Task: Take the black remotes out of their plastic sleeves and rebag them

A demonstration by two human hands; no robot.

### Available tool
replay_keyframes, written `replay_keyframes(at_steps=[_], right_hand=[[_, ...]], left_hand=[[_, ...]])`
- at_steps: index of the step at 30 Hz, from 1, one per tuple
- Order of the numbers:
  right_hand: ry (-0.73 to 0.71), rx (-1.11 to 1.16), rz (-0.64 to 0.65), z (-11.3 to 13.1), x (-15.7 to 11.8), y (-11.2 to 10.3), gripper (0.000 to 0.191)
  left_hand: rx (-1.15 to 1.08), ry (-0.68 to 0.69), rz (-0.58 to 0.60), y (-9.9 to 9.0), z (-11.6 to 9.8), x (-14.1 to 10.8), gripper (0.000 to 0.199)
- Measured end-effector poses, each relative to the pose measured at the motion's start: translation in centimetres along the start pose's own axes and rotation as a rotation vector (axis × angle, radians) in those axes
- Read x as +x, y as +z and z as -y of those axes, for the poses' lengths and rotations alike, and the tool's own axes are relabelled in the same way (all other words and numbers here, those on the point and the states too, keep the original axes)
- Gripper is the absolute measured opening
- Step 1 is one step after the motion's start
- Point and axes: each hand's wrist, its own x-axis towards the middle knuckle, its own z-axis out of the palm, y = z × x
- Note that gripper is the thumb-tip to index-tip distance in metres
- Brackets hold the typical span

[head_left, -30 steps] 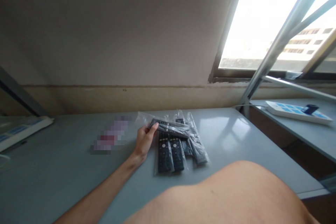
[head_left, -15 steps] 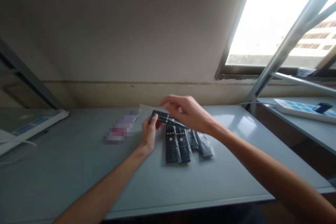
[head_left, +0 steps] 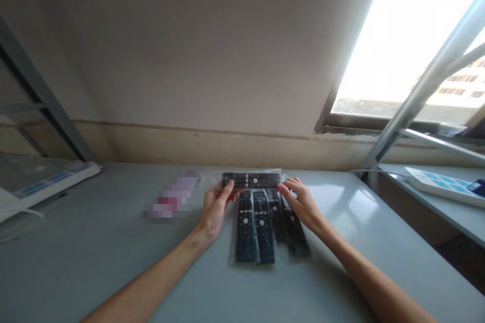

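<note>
Held level above the desk is a black remote control (head_left: 261, 180) in a clear plastic sleeve. My left hand (head_left: 216, 208) grips its left end, thumb on the buttons. At the other end, my right hand (head_left: 301, 203) pinches the remote's right edge and sleeve between thumb and fingers. The loose end of the sleeve (head_left: 209, 178) sticks out past my left fingers. Below lie several more sleeved remotes side by side, among them one at the left (head_left: 246, 232) and one slanting at the right (head_left: 297, 229); my hands and the held remote cover some of their upper ends.
A blurred pink and purple item (head_left: 174, 197) rests left of my hands on the grey desk (head_left: 132, 262). White power strips (head_left: 49, 189) with blue sockets lie at the far left and on the right-hand desk (head_left: 443, 186). A metal frame post (head_left: 401, 116) stands before the window.
My right hand has come down from above the remote and taken its right end. The remote has turned from slanting to level. The camera view has shifted slightly.
</note>
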Motion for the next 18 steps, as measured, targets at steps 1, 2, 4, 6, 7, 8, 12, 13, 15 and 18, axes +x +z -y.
replay_keyframes(at_steps=[1, 2, 4, 6, 7, 8, 12, 13, 15, 18], right_hand=[[0.036, 0.059, -0.015, -0.03, 0.02, 0.02, 0.056], [0.084, 0.128, -0.021, -0.12, 0.02, 0.0, 0.057], [0.181, 0.272, -0.006, -0.29, 0.0, -0.12, 0.058], [0.236, 0.387, 0.016, -0.31, -0.02, -0.3, 0.058], [0.24, 0.432, 0.02, -0.25, -0.03, -0.4, 0.059], [0.236, 0.473, 0.023, -0.17, -0.03, -0.48, 0.059], [0.226, 0.597, 0.056, 0.06, -0.13, -0.59, 0.053], [0.237, 0.612, 0.06, 0.06, -0.17, -0.54, 0.051], [0.265, 0.639, 0.064, 0.02, -0.25, -0.4, 0.048], [0.298, 0.743, 0.047, 0.17, -0.29, -0.26, 0.043]], left_hand=[[-0.016, -0.033, 0.022, 0.04, -0.1, -0.02, 0.037], [-0.021, -0.055, 0.041, 0.07, -0.19, -0.05, 0.037], [-0.009, -0.075, 0.077, 0.09, -0.33, -0.1, 0.035], [0.013, -0.084, 0.114, 0.08, -0.41, -0.16, 0.034], [0.014, -0.091, 0.125, 0.07, -0.43, -0.18, 0.033], [0.007, -0.098, 0.128, 0.06, -0.44, -0.19, 0.033], [-0.059, -0.121, 0.084, -0.05, -0.64, -0.04, 0.04], [-0.071, -0.132, 0.076, -0.13, -0.73, 0.05, 0.042], [-0.087, -0.158, 0.066, -0.35, -0.91, 0.27, 0.039], [-0.104, -0.196, 0.054, -0.7, -1.07, 0.62, 0.034]])
